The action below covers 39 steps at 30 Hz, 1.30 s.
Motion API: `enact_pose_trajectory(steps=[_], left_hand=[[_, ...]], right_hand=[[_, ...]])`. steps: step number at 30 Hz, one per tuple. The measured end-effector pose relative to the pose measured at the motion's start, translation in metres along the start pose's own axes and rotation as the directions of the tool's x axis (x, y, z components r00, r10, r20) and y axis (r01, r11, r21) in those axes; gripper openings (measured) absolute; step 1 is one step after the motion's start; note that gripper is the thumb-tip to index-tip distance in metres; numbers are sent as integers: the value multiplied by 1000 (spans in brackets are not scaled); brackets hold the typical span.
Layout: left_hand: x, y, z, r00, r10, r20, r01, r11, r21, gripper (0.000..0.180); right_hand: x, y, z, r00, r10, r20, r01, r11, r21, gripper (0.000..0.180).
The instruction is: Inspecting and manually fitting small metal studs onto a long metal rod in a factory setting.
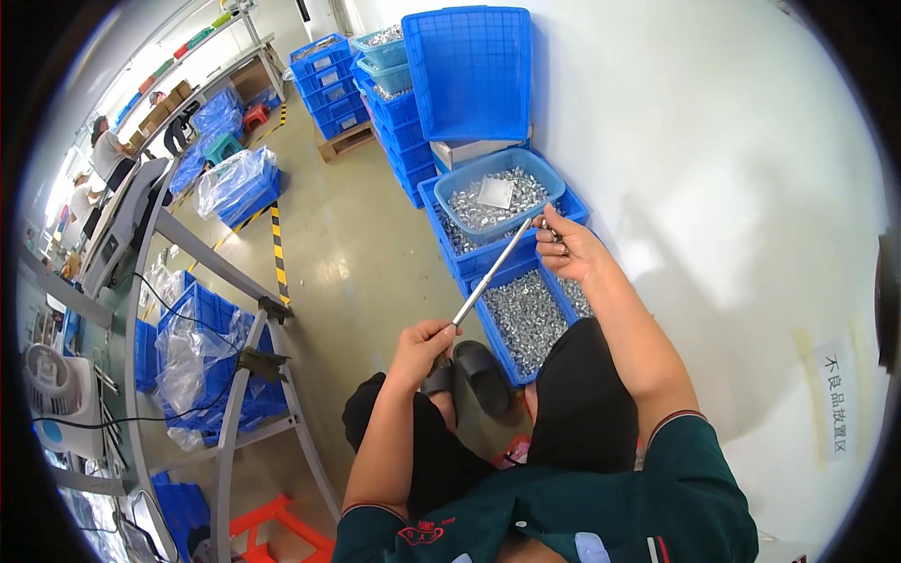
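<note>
My left hand (424,351) is closed round the lower end of a long, thin metal rod (489,277). The rod slants up and to the right, its far tip close to the fingers of my right hand (569,246). That right hand is pinched shut on small shiny metal parts, partly hidden by the fingers; their exact kind is unclear. Just beyond it, a light blue basket (552,173) holds many small metal parts with a white card on top. Nearer my knees, a blue bin (498,343) is filled with similar small silvery parts.
A large blue crate (474,75) stands upright behind the basket. Stacked blue crates (404,141) line the wall to its left. At left are a grey metal frame (235,422), plastic-covered crates (202,328) and a red stool (277,525). People work at far benches.
</note>
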<state>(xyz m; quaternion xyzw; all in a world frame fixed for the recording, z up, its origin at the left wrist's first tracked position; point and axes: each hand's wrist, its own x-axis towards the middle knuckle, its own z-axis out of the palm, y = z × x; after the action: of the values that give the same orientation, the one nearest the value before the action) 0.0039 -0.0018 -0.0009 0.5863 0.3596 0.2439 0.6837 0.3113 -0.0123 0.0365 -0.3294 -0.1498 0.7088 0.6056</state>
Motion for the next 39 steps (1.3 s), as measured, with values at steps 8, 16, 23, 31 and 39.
enact_pose_trajectory(steps=[8, 16, 23, 31, 39], left_hand=[[-1, 1, 2, 1000, -18, 22, 18, 1000, 10, 22], [-4, -4, -6, 999, -36, 23, 36, 999, 5, 22], [-9, 4, -4, 993, -88, 81, 96, 991, -93, 22], [3, 1, 0, 1000, 0, -28, -2, 997, -78, 22], [-1, 1, -4, 999, 4, -43, -4, 1000, -1, 22]], right_hand=[[2, 10, 16, 997, -59, -49, 61, 997, 49, 28], [3, 9, 22, 961, -261, -92, 184, 852, -491, 22], [-3, 14, 32, 983, -110, 144, 132, 979, -154, 21], [-2, 36, 49, 989, 147, 26, -93, 740, -666, 16], [-4, 10, 28, 992, -3, -126, -27, 973, -231, 20]])
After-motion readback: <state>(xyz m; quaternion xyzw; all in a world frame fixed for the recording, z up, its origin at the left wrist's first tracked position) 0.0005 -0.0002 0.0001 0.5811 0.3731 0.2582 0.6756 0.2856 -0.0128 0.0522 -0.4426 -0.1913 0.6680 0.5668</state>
